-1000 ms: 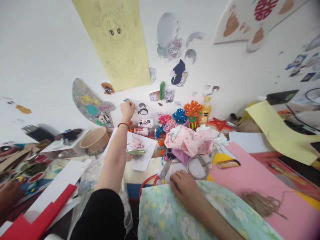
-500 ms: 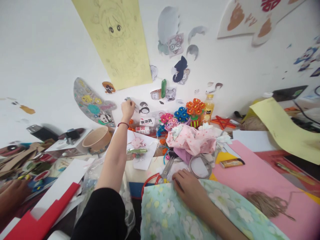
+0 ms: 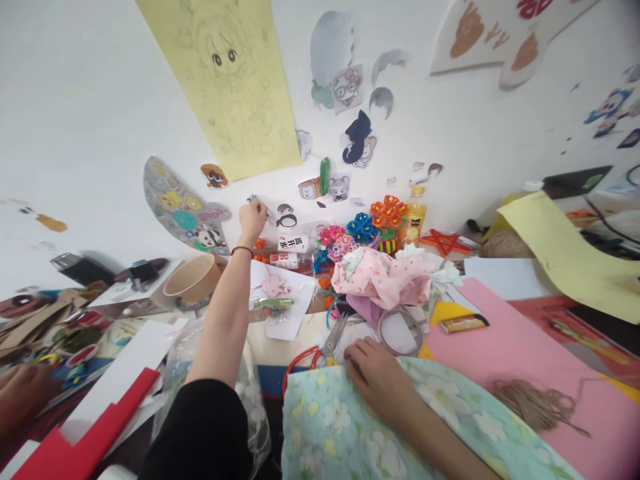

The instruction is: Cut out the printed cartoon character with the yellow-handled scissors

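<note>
My left hand [image 3: 253, 220] reaches out to the white wall with its fingers closed. A small greyish scrap [image 3: 253, 199] shows at its fingertips, too small to name. A cartoon cutout [image 3: 287, 217] is on the wall just right of that hand. My right hand [image 3: 373, 370] rests palm down on a light green floral cloth [image 3: 335, 427], its fingers loosely bent near the cloth's far edge. Beyond it lie red-handled scissors [image 3: 333, 340] and a roll of tape [image 3: 401, 333].
Pink print fabric [image 3: 383, 277] lies bunched before pipe-cleaner flowers [image 3: 363, 229] and a juice bottle [image 3: 415, 217]. Twine [image 3: 535, 405] sits on pink card [image 3: 500, 353] at right. A bowl [image 3: 193, 280] and red card [image 3: 100, 420] are at left. Another person's hand [image 3: 30, 393] shows there.
The whole view shifts very slightly. My left hand stays at the same spot on the wall, and my right hand stays on the floral cloth.
</note>
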Action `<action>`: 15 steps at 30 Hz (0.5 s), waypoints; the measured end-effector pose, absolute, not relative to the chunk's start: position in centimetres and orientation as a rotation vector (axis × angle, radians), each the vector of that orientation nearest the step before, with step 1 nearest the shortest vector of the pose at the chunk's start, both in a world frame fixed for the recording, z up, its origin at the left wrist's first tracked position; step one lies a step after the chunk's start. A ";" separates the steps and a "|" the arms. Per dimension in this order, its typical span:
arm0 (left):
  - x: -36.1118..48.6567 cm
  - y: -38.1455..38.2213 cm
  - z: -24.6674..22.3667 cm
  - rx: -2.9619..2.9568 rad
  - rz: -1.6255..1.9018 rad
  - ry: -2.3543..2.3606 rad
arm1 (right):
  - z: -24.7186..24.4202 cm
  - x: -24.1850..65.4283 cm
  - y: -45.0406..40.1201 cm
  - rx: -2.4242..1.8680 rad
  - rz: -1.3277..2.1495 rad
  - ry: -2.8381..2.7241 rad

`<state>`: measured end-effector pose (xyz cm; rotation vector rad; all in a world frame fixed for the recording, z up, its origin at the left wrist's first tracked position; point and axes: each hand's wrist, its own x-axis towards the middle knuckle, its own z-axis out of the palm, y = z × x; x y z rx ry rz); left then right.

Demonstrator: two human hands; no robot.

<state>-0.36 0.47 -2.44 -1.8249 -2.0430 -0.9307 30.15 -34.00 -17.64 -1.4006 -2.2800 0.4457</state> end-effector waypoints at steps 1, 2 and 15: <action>-0.4 0.4 -2.5 -1.824 -0.927 -2.045 | -17.7 30.2 -34.0 -1.398 0.445 -2.279; -0.4 0.4 -2.5 -1.822 -0.923 -2.046 | -17.7 30.2 -34.0 -1.394 0.444 -2.279; 0.8 0.5 -2.3 -1.721 -0.908 -2.097 | -18.1 30.2 -34.0 -1.387 0.417 -2.275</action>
